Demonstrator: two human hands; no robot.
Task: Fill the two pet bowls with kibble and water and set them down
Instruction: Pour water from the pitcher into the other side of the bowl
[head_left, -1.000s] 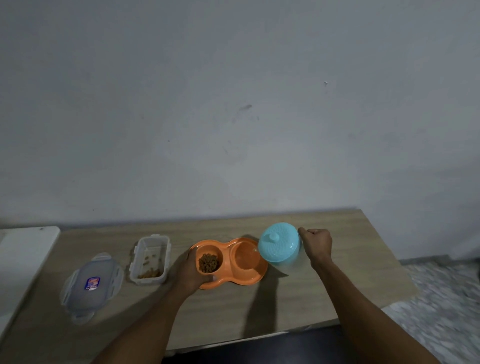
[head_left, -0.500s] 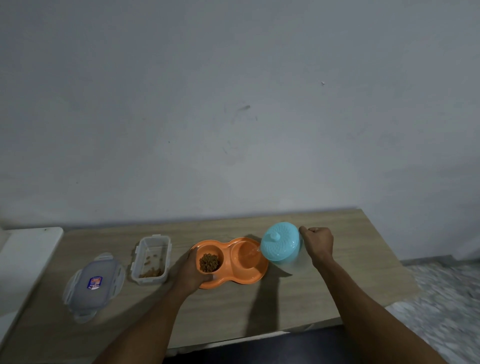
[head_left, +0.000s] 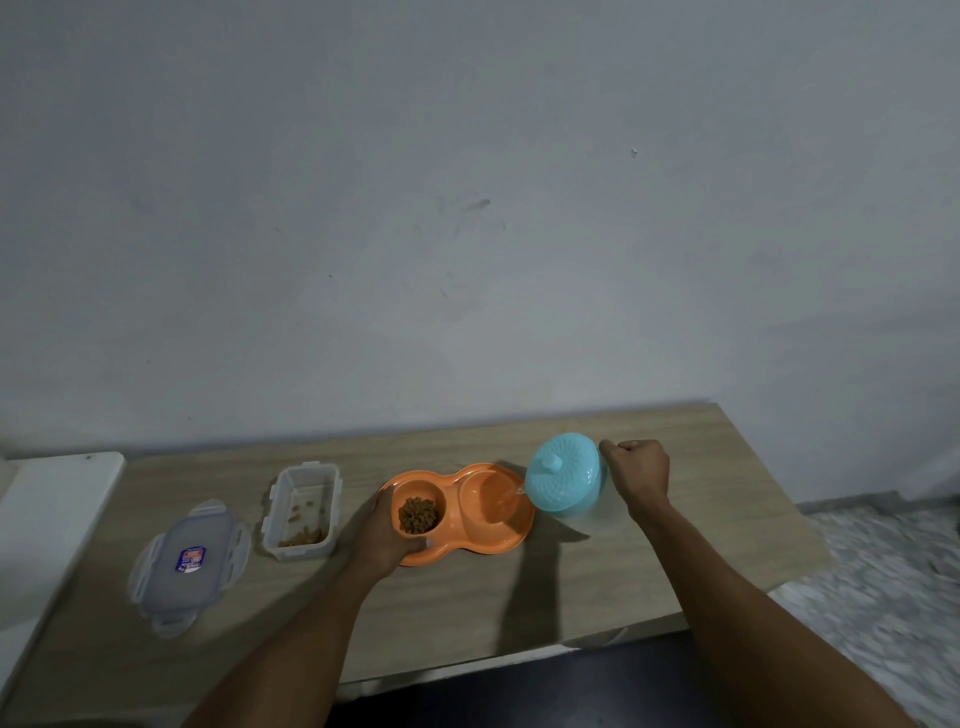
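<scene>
jug (head_left: 563, 478) has tipped further – water now runs into the 2nd bowl of the dish (head_left: 498, 543) on the counter (head_left: 675, 571), the last fill. right hand (head_left: 638, 470) fingers curl round the jug's handle; left hand (head_left: 382, 538) grips the dish's kibble (head_left: 417, 514) end.

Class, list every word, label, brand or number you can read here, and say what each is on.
Blue and red sticker on the clear plastic snap-lock lid: print too blurred to read.
No text visible on the orange plastic double pet bowl, the light blue plastic jug or the clear rectangular plastic container.
</scene>
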